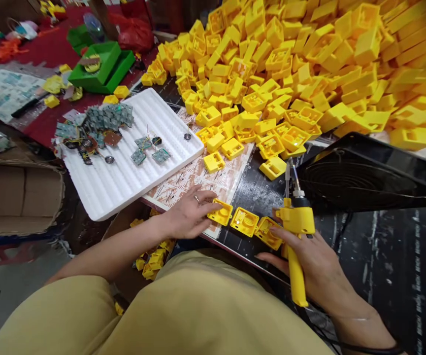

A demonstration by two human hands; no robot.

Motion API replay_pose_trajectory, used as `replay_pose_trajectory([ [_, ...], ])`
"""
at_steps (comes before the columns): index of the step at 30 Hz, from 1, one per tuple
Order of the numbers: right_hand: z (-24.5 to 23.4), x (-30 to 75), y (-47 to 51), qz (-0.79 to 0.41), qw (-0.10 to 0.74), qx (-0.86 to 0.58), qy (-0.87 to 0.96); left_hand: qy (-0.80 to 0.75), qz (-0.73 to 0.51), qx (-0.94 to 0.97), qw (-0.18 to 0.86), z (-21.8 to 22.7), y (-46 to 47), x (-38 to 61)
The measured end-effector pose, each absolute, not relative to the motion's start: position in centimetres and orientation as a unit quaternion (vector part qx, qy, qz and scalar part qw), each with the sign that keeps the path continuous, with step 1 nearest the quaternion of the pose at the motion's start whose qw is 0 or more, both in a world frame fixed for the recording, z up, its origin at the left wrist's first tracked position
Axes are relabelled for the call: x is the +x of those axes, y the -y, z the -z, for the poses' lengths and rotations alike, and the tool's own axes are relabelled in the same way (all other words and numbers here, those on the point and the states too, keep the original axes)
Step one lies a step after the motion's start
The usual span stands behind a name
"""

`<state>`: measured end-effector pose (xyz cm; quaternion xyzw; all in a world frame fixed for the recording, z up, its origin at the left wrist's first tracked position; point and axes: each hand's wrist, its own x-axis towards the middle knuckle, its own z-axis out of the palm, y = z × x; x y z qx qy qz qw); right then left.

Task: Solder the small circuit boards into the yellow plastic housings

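Three open yellow plastic cases lie in a row along the table's front edge: a left case [224, 213], a middle case [245, 222] and a right case [267, 235]. My left hand [188, 213], a ring on one finger, reaches to the left case with its fingers stretched out and touching it. In my right hand [318, 261] is a yellow soldering gun [297, 251], its metal tip pointing away from me. The thumb of that hand reaches the right case, while the gun's body hides part of the palm and fingers.
A large heap of yellow cases [257, 98] covers the back. On the left, a white foam sheet [131, 182] carries circuit boards [105, 118] and small speakers. A black fan [368, 172] stands right, green trays [102, 69] back left. Below the edge is a carton [16, 197].
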<state>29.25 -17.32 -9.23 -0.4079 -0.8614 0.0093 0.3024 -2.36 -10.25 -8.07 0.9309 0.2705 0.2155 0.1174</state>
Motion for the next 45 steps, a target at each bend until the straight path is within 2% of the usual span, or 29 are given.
replay_pose_trajectory([
  [3,9.2,29.3,17.0,0.008,0.312,-0.402,0.861,-0.297,-0.215,0.927,0.081,6.2,9.2,-1.8],
  [6,9.0,29.4,16.9,0.036,0.332,-0.407,0.850,-0.389,-0.201,0.896,0.071,2.6,3.2,-1.1],
  [9,8.9,29.6,17.0,0.056,0.341,-0.409,0.844,-0.555,-0.144,0.817,0.058,-0.2,-6.0,-0.7],
  [13,9.3,29.8,17.1,0.065,0.355,-0.409,0.838,-0.689,-0.008,0.724,0.038,-1.2,-14.4,-0.1],
  [18,9.8,29.9,17.1,0.056,0.354,-0.428,0.830,-0.626,0.086,0.775,0.020,-2.9,-14.8,-0.4],
  [21,9.9,29.9,17.1,0.056,0.356,-0.426,0.830,-0.528,0.202,0.821,0.075,-4.2,-13.7,-1.2],
  [23,10.0,29.9,17.1,0.057,0.354,-0.430,0.829,-0.501,0.226,0.830,0.098,-4.2,-13.3,-1.7],
  [27,10.0,29.7,17.1,0.070,0.356,-0.442,0.820,-0.532,0.167,0.827,0.074,-2.3,-13.0,-2.4],
  [31,9.5,29.5,16.8,0.092,0.370,-0.441,0.812,-0.601,-0.026,0.796,0.065,-0.7,-12.3,-3.3],
  [34,9.1,29.4,16.7,0.098,0.375,-0.445,0.807,-0.620,-0.245,0.722,0.184,-0.9,-10.6,-3.7],
  [37,8.5,29.5,17.2,0.086,0.368,-0.463,0.802,-0.546,-0.376,0.655,0.363,-1.8,-7.4,-3.2],
  [40,7.4,28.9,17.9,0.001,0.370,-0.488,0.791,-0.494,-0.393,0.586,0.508,-2.2,-3.6,-2.2],
  [42,6.5,27.6,17.8,-0.075,0.385,-0.489,0.779,-0.476,-0.348,0.572,0.570,-1.7,-1.1,-1.5],
  [45,5.8,24.7,16.3,-0.097,0.365,-0.465,0.801,-0.451,-0.216,0.668,0.551,0.0,2.5,-0.8],
])
